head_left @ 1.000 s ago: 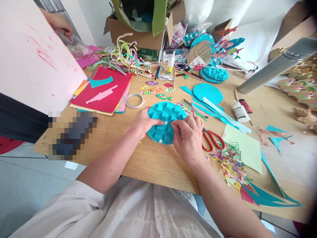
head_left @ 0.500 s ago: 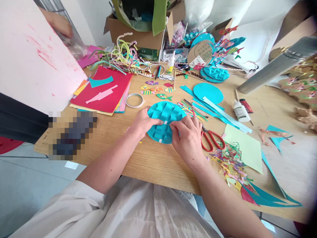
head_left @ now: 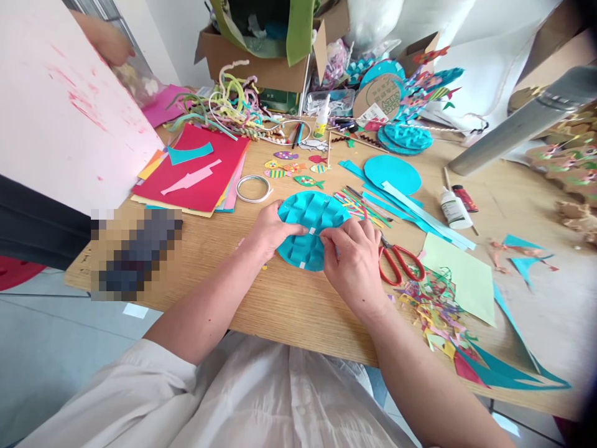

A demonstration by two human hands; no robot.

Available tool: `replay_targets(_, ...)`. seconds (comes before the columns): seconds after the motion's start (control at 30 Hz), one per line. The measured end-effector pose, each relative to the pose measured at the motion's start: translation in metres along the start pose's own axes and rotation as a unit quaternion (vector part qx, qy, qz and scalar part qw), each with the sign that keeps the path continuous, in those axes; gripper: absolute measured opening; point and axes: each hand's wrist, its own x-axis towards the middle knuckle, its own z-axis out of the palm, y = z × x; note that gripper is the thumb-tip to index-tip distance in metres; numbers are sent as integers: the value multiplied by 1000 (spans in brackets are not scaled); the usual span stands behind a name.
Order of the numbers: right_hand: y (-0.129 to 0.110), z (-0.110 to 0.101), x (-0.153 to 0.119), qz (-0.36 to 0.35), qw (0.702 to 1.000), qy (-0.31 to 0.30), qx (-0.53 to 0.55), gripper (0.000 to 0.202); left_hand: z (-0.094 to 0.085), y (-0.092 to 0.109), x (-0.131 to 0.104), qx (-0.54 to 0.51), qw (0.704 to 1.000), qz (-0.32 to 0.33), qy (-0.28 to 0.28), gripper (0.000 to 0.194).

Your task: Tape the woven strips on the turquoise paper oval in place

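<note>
A round blue paper disc (head_left: 310, 208) with folded, wavy strips across it is held just above the table in front of me. Small white tape squares (head_left: 302, 265) show on it. My left hand (head_left: 273, 230) grips its left edge, thumb on top. At the disc's right side my right hand (head_left: 352, 249) pinches with thumb and forefinger close to the middle tape square; whatever lies between these fingertips is too small to make out. Red-handled scissors (head_left: 401, 262) lie right beside my right hand. Past the disc are a tape roll (head_left: 253, 188) and several decorated paper fish (head_left: 308, 182).
Coloured paper sheets (head_left: 196, 171) are stacked at the left. A blue circle (head_left: 392, 175), paper strips, a white glue bottle (head_left: 453, 208) and paper scraps (head_left: 438, 311) lie to the right. Pipe cleaners (head_left: 237, 99) and boxes fill the back. Another person's hand (head_left: 109, 46) is at the upper left.
My hands and the blue disc stay almost still. At the upper left, the other person's hand has shifted slightly with a clear plastic bag.
</note>
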Motion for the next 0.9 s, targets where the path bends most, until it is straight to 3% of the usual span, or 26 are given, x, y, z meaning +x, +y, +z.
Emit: replay_targets(0.9, 1, 1, 0, 10, 999, 36, 33, 19, 2, -2, 0, -29, 999, -26, -10, 54)
